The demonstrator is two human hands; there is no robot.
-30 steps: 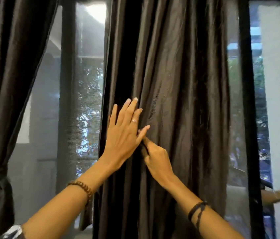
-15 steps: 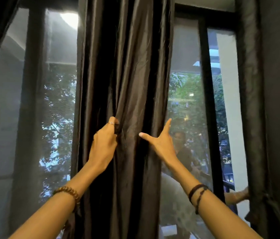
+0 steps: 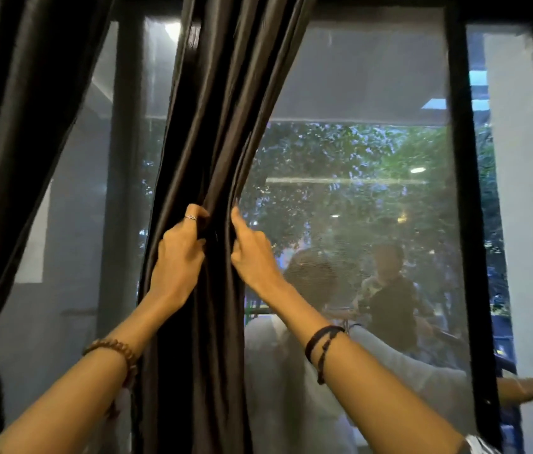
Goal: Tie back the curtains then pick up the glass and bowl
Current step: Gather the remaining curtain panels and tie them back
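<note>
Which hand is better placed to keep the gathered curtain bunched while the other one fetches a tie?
Probably the left hand: its curled fingers grip the folds of the middle curtain. The right hand touches only its edge.

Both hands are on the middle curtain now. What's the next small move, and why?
Probably close the right hand around the bunched curtain so the folds stay together. The left hand already grips its left side, the right only hooks its edge, and no tie is in view yet.

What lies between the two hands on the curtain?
In the head view, only gathered folds of the middle curtain lie between the left hand and the right hand; both grip it.
</note>
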